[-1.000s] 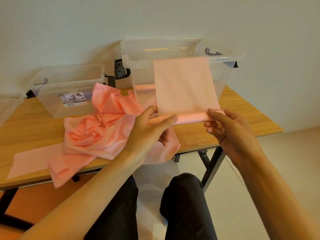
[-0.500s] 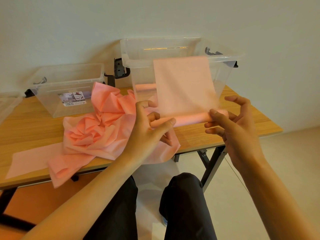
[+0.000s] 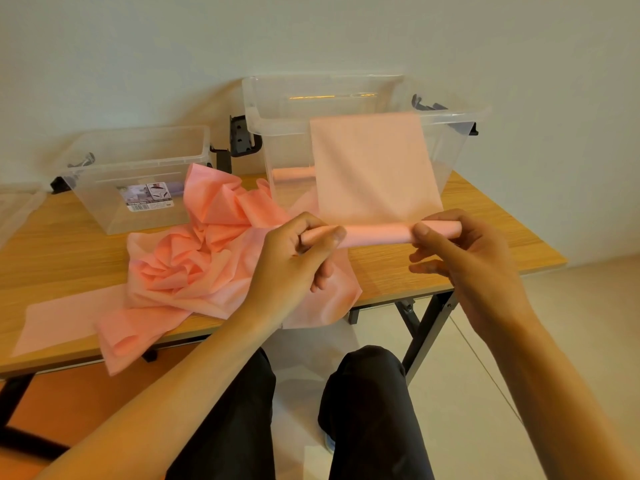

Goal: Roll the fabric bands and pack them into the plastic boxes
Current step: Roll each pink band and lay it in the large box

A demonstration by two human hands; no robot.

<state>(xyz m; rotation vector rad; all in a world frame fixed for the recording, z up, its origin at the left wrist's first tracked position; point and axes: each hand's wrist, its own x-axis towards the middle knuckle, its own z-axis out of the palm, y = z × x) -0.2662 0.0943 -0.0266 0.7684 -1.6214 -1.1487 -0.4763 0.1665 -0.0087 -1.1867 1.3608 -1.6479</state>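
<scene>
Broadly, a wooden table (image 3: 52,258) spans the scene from the left edge to past the middle, with the person's dark-trousered knees (image 3: 367,393) below its near edge. On its far right stands a large clear plastic box (image 3: 284,157), lid off, with dark latches at its ends. A smaller clear box (image 3: 104,209) sits at the far left, well apart from the large one, also open. Between them and nearer, a crumpled heap of pink fabric (image 3: 194,261) lies on the table and spills over the near edge. One flat strip (image 3: 62,320) runs out from it to the left.

Held up in front of the large box is the fabric band (image 3: 374,174). Its unrolled part stands upright as a flat sheet, and its bottom is wound into a tight roll lying left to right. The left hand (image 3: 294,258) grips the roll's left end, fingers curled over it and thumb along its near side. The right hand (image 3: 464,258) pinches the right end between thumb and curled fingers.

Inside the large box, low against its left wall, lies one finished pink roll (image 3: 294,174). A small printed label (image 3: 149,197) is stuck on the smaller box's near wall.
</scene>
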